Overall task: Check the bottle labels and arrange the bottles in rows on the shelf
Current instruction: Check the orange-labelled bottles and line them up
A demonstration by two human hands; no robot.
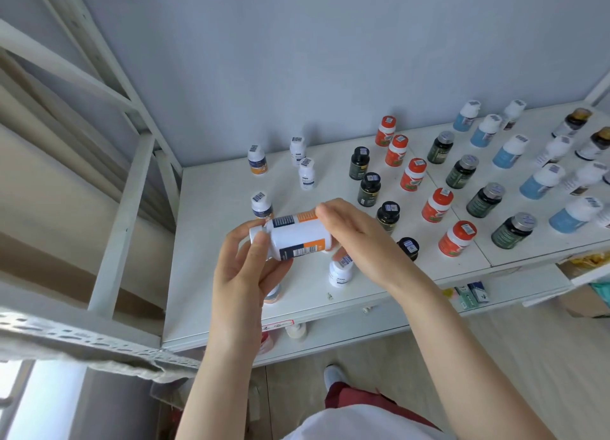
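Observation:
A white bottle with an orange and navy label (pixel 297 236) lies sideways in the air above the white shelf (pixel 211 274). My left hand (pixel 246 264) grips its cap end from below and my right hand (pixel 350 231) holds its base end from above. The barcode side faces up. Small white bottles (pixel 307 174) stand loosely at the shelf's left. Black bottles (pixel 369 188), orange bottles (pixel 412 174), dark green bottles (pixel 462 172) and blue bottles (pixel 510 151) stand in diagonal rows to the right. Another white bottle (pixel 340 271) stands under my right wrist.
White metal shelf posts (pixel 125 208) rise at the left and a perforated beam (pixel 82 337) crosses the lower left. A lower shelf holds small boxes (pixel 470 294) and a bottle (pixel 295 330). Cardboard boxes (pixel 584 301) sit at the right. My shoe (pixel 333 375) is on the floor.

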